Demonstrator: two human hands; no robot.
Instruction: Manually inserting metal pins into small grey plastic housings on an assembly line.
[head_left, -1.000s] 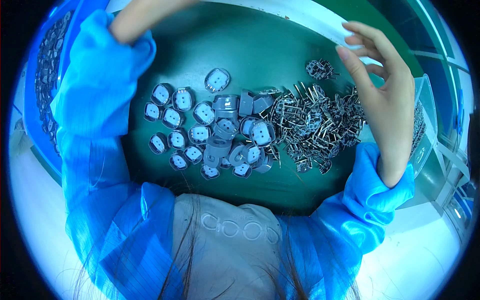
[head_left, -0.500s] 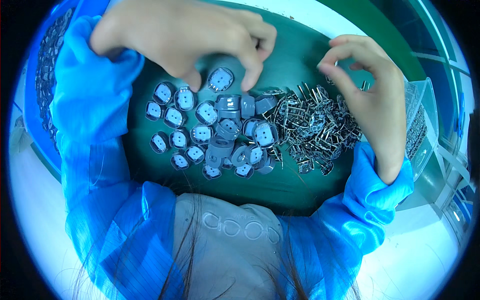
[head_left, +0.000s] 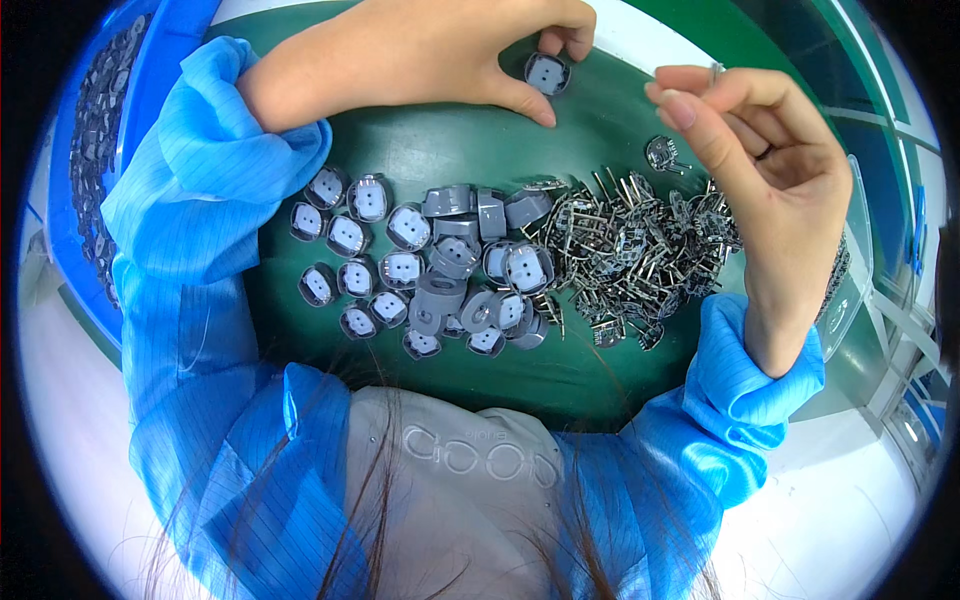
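My left hand (head_left: 440, 50) pinches one small grey plastic cap (head_left: 548, 73) between thumb and fingers, above the green mat (head_left: 420, 150). Beside it, my right hand (head_left: 770, 160) is raised with thumb and forefinger pinched on a tiny metal part that barely shows. Below the hands lies a heap of several grey caps with white insets (head_left: 420, 265) at the centre left. A tangled pile of metal pin parts (head_left: 640, 250) lies at the centre right, under my right hand. One metal part (head_left: 663, 153) lies apart at the pile's upper edge.
A blue tray (head_left: 100, 150) holding rows of dark parts stands at the far left. A clear plastic container (head_left: 850, 270) sits at the right behind my right wrist. White table surface borders the mat at both sides. My blue sleeves frame the mat.
My left hand came down to the cap heap, picked up one cap and lifted it to the upper centre. My right hand moved in from the right and pinched its fingers together.
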